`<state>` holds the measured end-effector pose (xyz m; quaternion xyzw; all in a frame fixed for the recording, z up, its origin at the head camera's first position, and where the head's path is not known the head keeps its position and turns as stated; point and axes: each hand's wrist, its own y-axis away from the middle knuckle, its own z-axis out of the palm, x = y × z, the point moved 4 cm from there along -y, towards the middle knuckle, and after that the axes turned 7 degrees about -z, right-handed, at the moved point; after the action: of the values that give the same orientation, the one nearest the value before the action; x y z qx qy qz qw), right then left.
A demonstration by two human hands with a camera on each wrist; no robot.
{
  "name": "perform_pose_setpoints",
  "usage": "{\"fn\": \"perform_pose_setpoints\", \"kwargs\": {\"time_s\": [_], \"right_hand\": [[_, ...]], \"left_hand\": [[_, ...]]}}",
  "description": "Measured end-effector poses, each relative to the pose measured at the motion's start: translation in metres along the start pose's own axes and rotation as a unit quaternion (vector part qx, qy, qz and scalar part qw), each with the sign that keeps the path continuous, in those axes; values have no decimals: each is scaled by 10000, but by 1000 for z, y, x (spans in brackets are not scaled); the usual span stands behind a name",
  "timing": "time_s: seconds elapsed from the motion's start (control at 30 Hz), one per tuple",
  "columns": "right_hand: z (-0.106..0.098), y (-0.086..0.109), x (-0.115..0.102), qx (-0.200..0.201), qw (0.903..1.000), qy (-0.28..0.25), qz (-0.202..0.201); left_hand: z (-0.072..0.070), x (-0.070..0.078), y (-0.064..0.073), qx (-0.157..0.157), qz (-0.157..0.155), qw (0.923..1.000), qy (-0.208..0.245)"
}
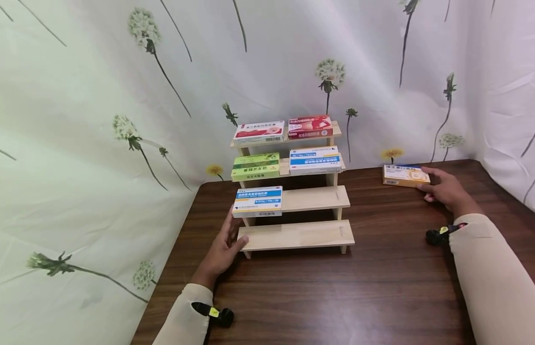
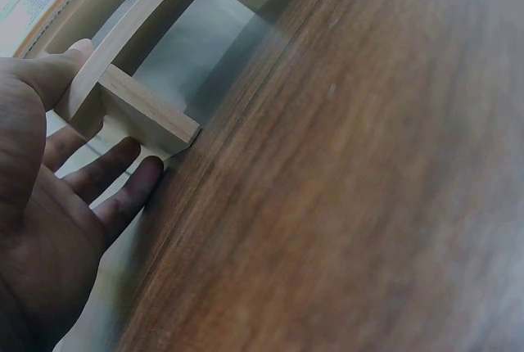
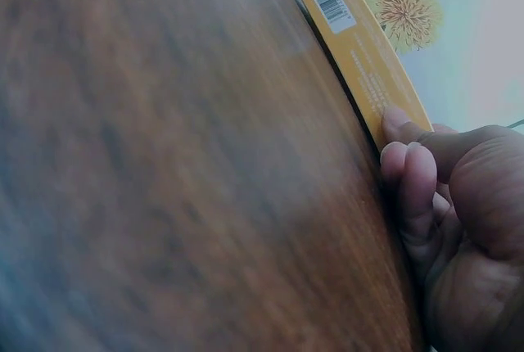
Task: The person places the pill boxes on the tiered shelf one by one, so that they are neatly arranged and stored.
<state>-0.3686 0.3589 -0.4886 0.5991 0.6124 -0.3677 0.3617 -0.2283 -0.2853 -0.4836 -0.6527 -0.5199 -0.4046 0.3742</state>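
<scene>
A pale wooden stepped rack (image 1: 295, 235) stands on the table with several medicine boxes on its steps. At its lower left end, my left hand (image 1: 220, 251) holds the bottom step, thumb over the plank and fingers along the side by the support (image 2: 147, 110). Farther right, my right hand (image 1: 449, 189) pinches the right end of a yellow-and-white medicine box (image 1: 405, 176), which lies flat near the table's back edge. Its yellow side with a barcode shows in the right wrist view, the thumb (image 3: 401, 125) pressed against it and other fingers curled below.
White-and-red (image 1: 259, 132) and red (image 1: 309, 127) boxes lie on the top step. Green (image 1: 255, 166) and blue-and-white (image 1: 315, 160) boxes share the step below; another blue-and-white box (image 1: 258, 200) sits lower left. A flower-print curtain (image 1: 272, 62) hangs behind the brown table (image 1: 315, 297).
</scene>
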Motion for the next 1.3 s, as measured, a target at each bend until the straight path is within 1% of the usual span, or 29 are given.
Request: {"fn": "perform_pose_setpoints", "kwargs": {"time_s": [0.23,0.47,0.57,0.7,0.87,1.0,1.2,1.3], "right_hand": [[-1,0,0,-1,10000,-30,-18],[0,2,0,-11,9998,-63,-167],[-1,4,-1,-5,9997,32,-222],[-2,8,-3,73,9991,293,-302],[-1,13,-8,196,9980,452,-390],[0,17,-17,277,9969,484,-548],[-2,23,-38,416,9913,692,-1044],[0,27,-43,473,9899,634,-1175]], "left_hand": [[0,-1,0,11,31,10000,54],[0,-3,0,6,-7,10000,32],[0,-3,-1,13,-26,10000,35],[0,-3,-1,11,-51,10000,20],[0,-2,-1,22,-9,10000,39],[-1,-1,-2,16,0,10000,6],[-1,-1,-2,23,-10,10000,8],[-1,-2,-2,16,-3,10000,31]]}}
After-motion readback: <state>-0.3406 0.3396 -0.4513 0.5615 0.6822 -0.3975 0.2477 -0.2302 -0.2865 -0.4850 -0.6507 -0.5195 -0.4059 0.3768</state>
